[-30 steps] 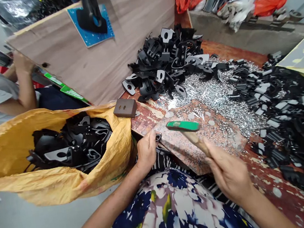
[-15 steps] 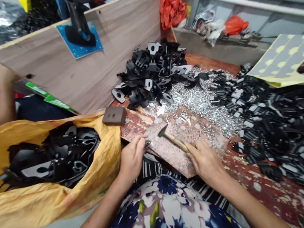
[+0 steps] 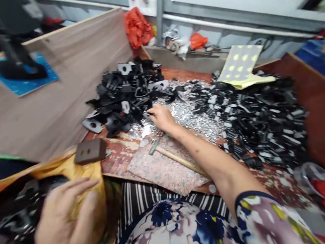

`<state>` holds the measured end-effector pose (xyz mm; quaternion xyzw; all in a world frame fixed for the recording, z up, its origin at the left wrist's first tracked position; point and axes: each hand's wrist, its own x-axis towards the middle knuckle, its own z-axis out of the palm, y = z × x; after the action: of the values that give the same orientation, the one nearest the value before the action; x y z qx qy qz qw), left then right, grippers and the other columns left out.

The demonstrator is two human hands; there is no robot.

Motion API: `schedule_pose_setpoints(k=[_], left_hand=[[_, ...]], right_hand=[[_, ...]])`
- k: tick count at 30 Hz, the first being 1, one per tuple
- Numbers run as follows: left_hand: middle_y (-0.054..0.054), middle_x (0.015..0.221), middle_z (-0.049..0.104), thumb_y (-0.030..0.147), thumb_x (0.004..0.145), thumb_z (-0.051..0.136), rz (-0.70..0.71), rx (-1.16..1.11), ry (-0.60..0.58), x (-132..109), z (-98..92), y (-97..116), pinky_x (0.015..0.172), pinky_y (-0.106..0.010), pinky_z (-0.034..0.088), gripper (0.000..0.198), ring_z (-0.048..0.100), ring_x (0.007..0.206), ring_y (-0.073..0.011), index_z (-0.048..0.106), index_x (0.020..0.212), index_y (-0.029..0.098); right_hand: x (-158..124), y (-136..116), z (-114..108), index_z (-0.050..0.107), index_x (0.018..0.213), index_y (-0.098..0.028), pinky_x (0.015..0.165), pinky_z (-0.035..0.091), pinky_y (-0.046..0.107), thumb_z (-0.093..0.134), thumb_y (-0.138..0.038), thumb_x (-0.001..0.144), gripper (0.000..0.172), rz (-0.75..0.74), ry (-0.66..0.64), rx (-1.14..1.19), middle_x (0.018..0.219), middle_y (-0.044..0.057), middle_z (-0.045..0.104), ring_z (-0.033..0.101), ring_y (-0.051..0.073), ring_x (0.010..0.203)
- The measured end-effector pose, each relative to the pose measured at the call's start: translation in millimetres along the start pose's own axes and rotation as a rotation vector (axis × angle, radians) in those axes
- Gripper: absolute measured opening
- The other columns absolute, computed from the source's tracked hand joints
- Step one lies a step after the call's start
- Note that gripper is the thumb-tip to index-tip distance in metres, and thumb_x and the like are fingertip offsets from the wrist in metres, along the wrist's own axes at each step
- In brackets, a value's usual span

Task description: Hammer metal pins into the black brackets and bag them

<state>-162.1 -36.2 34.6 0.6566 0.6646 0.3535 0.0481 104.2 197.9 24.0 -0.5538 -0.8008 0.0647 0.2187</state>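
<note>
My left hand (image 3: pixel 66 228), blurred, is over the yellow sack (image 3: pixel 92 197) at the lower left, fingers apart and nothing in them. My right hand (image 3: pixel 162 118) reaches to the near edge of the pile of black parts (image 3: pixel 127 90), its fingers pinched on a small black part (image 3: pixel 148 114). Beside it is a heap of shiny metal pins (image 3: pixel 192 113). Below my right hand the hammer (image 3: pixel 180 160) lies on a speckled stone slab (image 3: pixel 147 167), its handle end hidden under my forearm.
A brown block (image 3: pixel 90 151) sits at the bench's left edge. Many small black pieces (image 3: pixel 262 119) cover the right side, with a yellow-spotted cloth (image 3: pixel 241 63) behind them. A wooden board (image 3: pixel 74 65) stands along the left. A clear container (image 3: pixel 313 177) is at the lower right.
My right hand has let go of the hammer and moved forward to the black parts. My left hand has moved left from the slab to the sack and opened. The view has turned right.
</note>
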Motion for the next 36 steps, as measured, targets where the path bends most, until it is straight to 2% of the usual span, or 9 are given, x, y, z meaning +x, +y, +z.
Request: schedule_pose_setpoints(k=[4, 9, 12, 14, 17, 20, 23, 30, 36], left_hand=[[-0.007, 0.113, 0.065, 0.051, 0.091, 0.058, 0.064, -0.210, -0.229, 6.1, 60.5, 27.0, 0.100, -0.050, 0.047, 0.036, 0.063, 0.107, -0.0353, 0.065, 0.122, 0.033], [-0.014, 0.140, 0.053, 0.049, 0.090, 0.064, 0.144, -0.367, -0.261, 13.2, 113.2, 39.6, 0.110, -0.053, 0.044, 0.064, 0.054, 0.129, -0.0374, 0.050, 0.149, 0.027], [-0.011, 0.132, 0.060, 0.043, 0.091, 0.063, 0.311, -0.451, -0.451, 9.5, 136.8, 49.0, 0.104, -0.047, 0.050, 0.028, 0.060, 0.123, -0.0339, 0.075, 0.113, 0.029], [-0.011, 0.124, 0.064, 0.042, 0.090, 0.064, 0.351, -0.489, -0.539, 4.2, 146.7, 53.5, 0.096, -0.042, 0.054, 0.021, 0.065, 0.114, -0.0318, 0.076, 0.086, 0.026], [-0.012, 0.120, 0.065, 0.043, 0.090, 0.063, 0.272, -0.506, -0.515, -0.8, 150.4, 58.4, 0.095, -0.041, 0.054, 0.023, 0.066, 0.111, -0.0311, 0.074, 0.084, 0.023], [-0.011, 0.115, 0.066, 0.044, 0.091, 0.061, 0.162, -0.544, -0.529, 0.8, 146.3, 65.3, 0.099, -0.041, 0.051, 0.025, 0.065, 0.111, -0.0297, 0.075, 0.090, 0.023], [-0.010, 0.116, 0.066, 0.048, 0.083, 0.069, 0.040, -0.631, -0.607, 3.8, 142.1, 73.8, 0.105, -0.042, 0.048, 0.025, 0.062, 0.115, -0.0304, 0.078, 0.083, 0.024], [-0.011, 0.123, 0.073, 0.052, 0.069, 0.083, -0.650, -1.031, -0.606, 2.1, 120.6, 83.9, 0.103, -0.040, 0.049, 0.043, 0.061, 0.121, -0.0326, 0.081, 0.097, 0.019], [-0.010, 0.122, 0.077, 0.043, 0.073, 0.083, -0.853, -1.187, -0.743, -1.0, 103.7, 87.1, 0.094, -0.038, 0.054, 0.040, 0.067, 0.112, -0.0304, 0.081, 0.105, 0.020]], right_hand=[[-23.2, 7.9, -22.4, 0.067, 0.127, -0.017, 0.097, 0.044, 0.016, 0.047, -0.019, 0.105, 0.030, 0.088, 0.091, -0.026, 0.116, -0.002, 0.066, 0.061, 0.006, 0.108], [-110.6, -6.0, -44.2, 0.074, 0.114, -0.024, 0.092, 0.053, 0.020, 0.052, -0.021, 0.104, 0.024, 0.034, -0.011, 0.188, 0.107, -0.004, 0.072, 0.066, 0.008, 0.099], [-157.1, -5.1, -44.5, 0.077, 0.107, -0.030, 0.083, 0.056, 0.019, 0.060, -0.022, 0.099, 0.021, 0.049, -0.109, 0.223, 0.101, -0.008, 0.076, 0.070, 0.009, 0.091], [-179.5, 13.5, -52.9, 0.077, 0.111, -0.034, 0.074, 0.056, 0.020, 0.062, -0.022, 0.098, 0.024, 0.125, -0.145, 0.209, 0.098, -0.010, 0.078, 0.071, 0.009, 0.082], [-202.5, 67.9, -82.2, 0.072, 0.124, -0.029, 0.067, 0.054, 0.024, 0.050, -0.022, 0.103, 0.031, 0.358, -0.106, 0.069, 0.094, -0.004, 0.080, 0.070, 0.011, 0.070], [-214.5, 127.6, -109.0, 0.067, 0.129, -0.019, 0.078, 0.051, 0.030, 0.042, -0.029, 0.106, 0.035, 0.665, 0.027, -0.230, 0.109, 0.012, 0.078, 0.073, 0.020, 0.090], [-217.5, 162.7, -111.1, 0.065, 0.126, -0.016, 0.076, 0.047, 0.032, 0.049, -0.040, 0.104, 0.037, 0.777, 0.028, -0.368, 0.105, 0.017, 0.076, 0.072, 0.026, 0.094], [-223.2, 169.2, -86.2, 0.061, 0.120, -0.019, 0.072, 0.040, 0.029, 0.045, -0.035, 0.103, 0.028, 0.828, 0.032, -0.442, 0.103, 0.012, 0.074, 0.068, 0.023, 0.089], [-215.8, 171.7, -80.4, 0.059, 0.123, -0.018, 0.080, 0.044, 0.031, 0.057, -0.042, 0.097, 0.034, 0.752, 0.095, -0.407, 0.118, 0.014, 0.067, 0.063, 0.026, 0.106]])
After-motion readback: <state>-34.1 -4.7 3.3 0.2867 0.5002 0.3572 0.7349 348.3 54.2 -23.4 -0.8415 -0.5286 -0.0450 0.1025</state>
